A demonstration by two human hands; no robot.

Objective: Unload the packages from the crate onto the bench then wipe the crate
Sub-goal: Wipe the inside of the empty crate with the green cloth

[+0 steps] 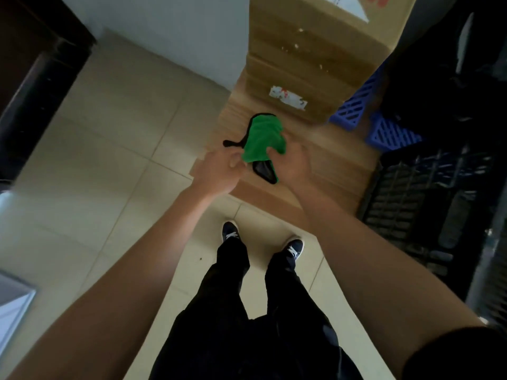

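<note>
- A green cloth (263, 139) with black edging is bunched up over the wooden table (340, 163), gripped at its lower corners.
- Cardboard packages (304, 64) are stacked at the table's far end.
- A dark plastic crate (417, 193) is seen just right of the table, lattice-sided.

In front of me is a low wooden bench (337, 160), and it stands on the pale tiled floor (115, 149). On its far end lie stacked cardboard packages (310, 69), and a blue crate (354, 108) sits beside them. A black crate (417, 204) rests at the right end.
</note>
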